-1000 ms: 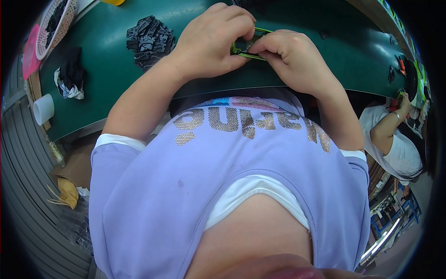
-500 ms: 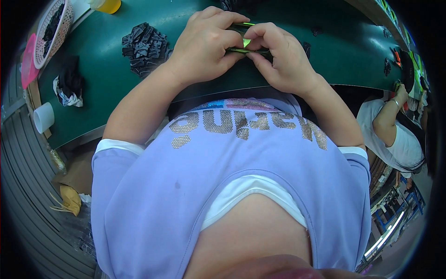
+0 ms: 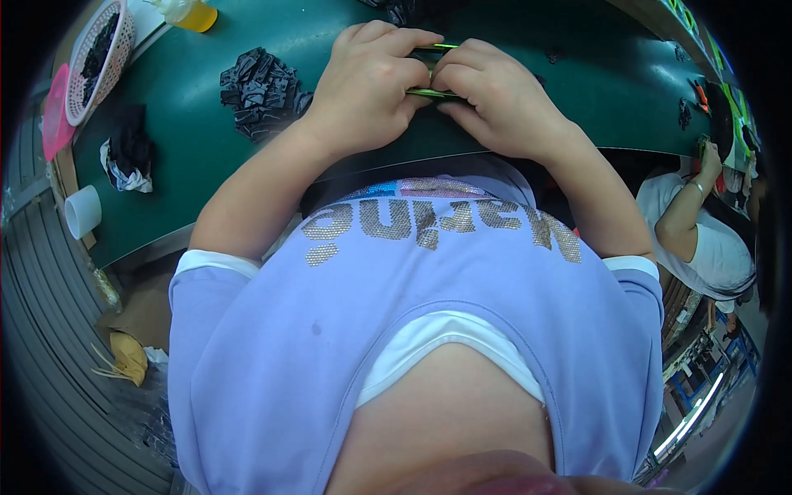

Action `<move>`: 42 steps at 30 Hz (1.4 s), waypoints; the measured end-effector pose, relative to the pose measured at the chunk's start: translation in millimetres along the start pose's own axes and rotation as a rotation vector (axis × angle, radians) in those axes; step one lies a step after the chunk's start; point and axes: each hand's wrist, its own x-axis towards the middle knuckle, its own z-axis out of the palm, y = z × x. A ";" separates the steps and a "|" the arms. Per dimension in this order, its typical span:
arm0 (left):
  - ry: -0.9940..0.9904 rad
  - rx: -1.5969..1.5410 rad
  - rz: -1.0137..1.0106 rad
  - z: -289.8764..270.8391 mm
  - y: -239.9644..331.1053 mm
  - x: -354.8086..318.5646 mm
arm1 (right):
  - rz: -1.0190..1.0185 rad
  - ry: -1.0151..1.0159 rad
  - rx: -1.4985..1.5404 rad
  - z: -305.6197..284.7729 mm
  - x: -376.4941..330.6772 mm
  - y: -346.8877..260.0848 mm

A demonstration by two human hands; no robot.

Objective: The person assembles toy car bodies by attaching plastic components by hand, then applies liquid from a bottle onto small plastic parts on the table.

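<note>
Left hand (image 3: 367, 87): fingers curled shut in a grip on the left end of a thin green strip (image 3: 429, 93).
Right hand (image 3: 503, 103): closed on the same strip from the other side, knuckles touching the left hand's.
Green strip: pinched between both grips, just above the green desk (image 3: 247, 173) (most of it is hidden by the fingers).
Left of the grip: a heap of small black parts (image 3: 260, 91) lying on the desk.
Farther left: a white basket (image 3: 97, 49), a crumpled black-and-white cloth (image 3: 125, 153), a white cup (image 3: 81, 210).
Right of the grip: another person's arm (image 3: 689, 198), well apart.
</note>
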 end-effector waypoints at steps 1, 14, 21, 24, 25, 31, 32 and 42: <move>0.010 -0.020 -0.039 -0.1 0.1 -0.5 | -0.001 0.000 -0.003 -0.5 -1.7 -0.2; -0.091 -0.231 -0.051 -17.7 -10.4 7.1 | 0.134 -0.055 0.159 -21.9 1.4 0.9; -0.045 -0.631 -0.199 -24.9 -17.2 3.5 | 0.396 0.035 0.572 -25.2 1.8 2.8; -0.001 -0.777 -0.243 -21.0 -16.5 5.4 | 0.267 0.243 0.560 -25.9 9.4 -2.0; -0.003 -0.779 -0.241 -22.4 -14.4 6.1 | 0.093 0.221 0.306 -30.0 11.2 2.5; -0.264 -1.481 -0.654 -25.6 -0.9 8.0 | 0.116 0.180 0.319 -30.5 14.1 5.4; -0.264 -1.484 -0.654 -23.5 -1.5 7.3 | 0.118 0.178 0.318 -22.7 9.9 5.4; -0.314 -1.881 -0.777 -16.4 -14.0 3.8 | 0.246 0.300 0.610 -5.5 -5.9 9.2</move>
